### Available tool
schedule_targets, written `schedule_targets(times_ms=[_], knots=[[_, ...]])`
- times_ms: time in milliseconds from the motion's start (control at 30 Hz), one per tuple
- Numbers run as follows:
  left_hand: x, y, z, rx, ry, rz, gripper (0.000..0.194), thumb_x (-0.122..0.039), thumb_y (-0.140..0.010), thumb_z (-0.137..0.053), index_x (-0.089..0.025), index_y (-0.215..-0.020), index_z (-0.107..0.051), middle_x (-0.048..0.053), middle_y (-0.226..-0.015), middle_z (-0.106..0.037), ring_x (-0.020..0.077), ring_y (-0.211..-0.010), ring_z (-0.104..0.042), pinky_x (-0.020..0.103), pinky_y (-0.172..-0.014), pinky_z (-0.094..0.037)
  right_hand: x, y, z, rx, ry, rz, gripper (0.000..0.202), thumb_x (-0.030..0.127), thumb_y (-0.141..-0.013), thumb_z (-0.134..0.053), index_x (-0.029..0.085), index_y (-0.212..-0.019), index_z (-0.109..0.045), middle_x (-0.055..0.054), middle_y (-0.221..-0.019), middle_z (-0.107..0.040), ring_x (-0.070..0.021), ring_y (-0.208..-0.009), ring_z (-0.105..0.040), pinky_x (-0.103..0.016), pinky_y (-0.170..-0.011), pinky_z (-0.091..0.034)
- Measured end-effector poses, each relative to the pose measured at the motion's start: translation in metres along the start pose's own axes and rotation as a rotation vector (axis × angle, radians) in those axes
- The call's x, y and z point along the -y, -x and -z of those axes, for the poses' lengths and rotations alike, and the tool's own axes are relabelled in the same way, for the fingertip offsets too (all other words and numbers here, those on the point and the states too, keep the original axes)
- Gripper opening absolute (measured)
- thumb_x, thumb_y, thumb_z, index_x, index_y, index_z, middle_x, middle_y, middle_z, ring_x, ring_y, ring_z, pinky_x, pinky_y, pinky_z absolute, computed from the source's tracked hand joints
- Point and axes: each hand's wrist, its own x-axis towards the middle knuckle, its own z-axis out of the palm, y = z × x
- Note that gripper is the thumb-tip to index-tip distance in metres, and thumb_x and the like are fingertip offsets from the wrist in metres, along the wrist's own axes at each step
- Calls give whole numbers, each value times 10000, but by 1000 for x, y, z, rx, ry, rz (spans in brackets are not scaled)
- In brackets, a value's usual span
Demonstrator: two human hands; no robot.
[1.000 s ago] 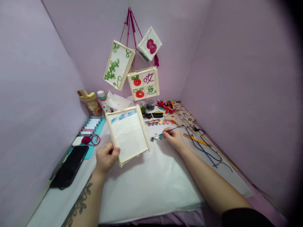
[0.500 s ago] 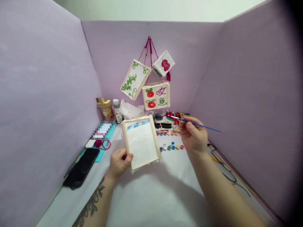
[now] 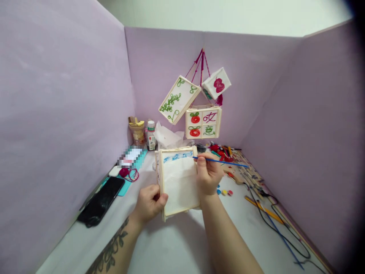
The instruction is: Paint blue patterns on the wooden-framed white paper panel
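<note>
A white panel framed with pale wooden sticks (image 3: 180,186) is held up over the table, with a patchy blue band along its top. My left hand (image 3: 150,202) grips its lower left edge, thumb on the front. In my right hand (image 3: 209,173) is a thin blue paintbrush (image 3: 225,162), pinched between the fingers, its tip at the panel's upper right beside the blue band. Whether the tip touches the paper cannot be told. Small paint pots (image 3: 224,193) show to the right of my right wrist, others being hidden behind the panel and hand.
Decorated frames (image 3: 203,123) hang by purple cords on the back wall. At the left lie a black phone (image 3: 102,201) and a purple yarn ball (image 3: 124,172); a cup (image 3: 138,133) and a bottle (image 3: 151,136) stand behind. Sticks, pens and a black cable (image 3: 285,228) lie right.
My right hand has moved left and down, bringing the brush to the panel's upper right edge. The view has turned, showing more of the table's right side.
</note>
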Motion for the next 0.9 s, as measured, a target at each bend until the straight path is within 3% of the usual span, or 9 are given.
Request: schedule_targets(times_ms=[333, 467, 633, 900], knots=[[2, 2, -1, -32, -15, -56, 334, -298, -810, -479, -199, -522, -342, -40, -475, -359, 84, -433, -361, 217, -430, -281, 1, -2, -3, 29, 132, 0, 117, 301, -872, -546, 226, -822, -620, -33, -745, -635, -179, -701, -598, -324, -660, -475], [2, 2, -2, -38, -15, -80, 326, -289, -817, -485, -197, -530, -361, -40, -479, -372, 82, -432, -373, 211, -426, -289, 2, -3, -3, -30, 89, 7, 113, 296, -875, -546, 223, -834, -622, -35, -757, -626, -173, -708, -596, -316, -663, -478], [2, 2, -2, -44, -20, -94, 337, -286, -823, -486, -196, -528, -351, -43, -478, -361, 78, -432, -365, 205, -425, -287, 0, -2, -3, 19, 117, -5, 112, 286, -872, -557, 214, -835, -635, -29, -747, -640, -164, -682, -600, -304, -635, -470], [3, 2, -3, -47, -9, -88, 346, -296, -829, -485, -193, -530, -344, -44, -486, -355, 73, -436, -357, 200, -430, -278, -1, -2, -5, -48, 42, -26, 101, 274, -859, -585, 199, -817, -639, -15, -741, -637, -147, -674, -605, -288, -639, -469]])
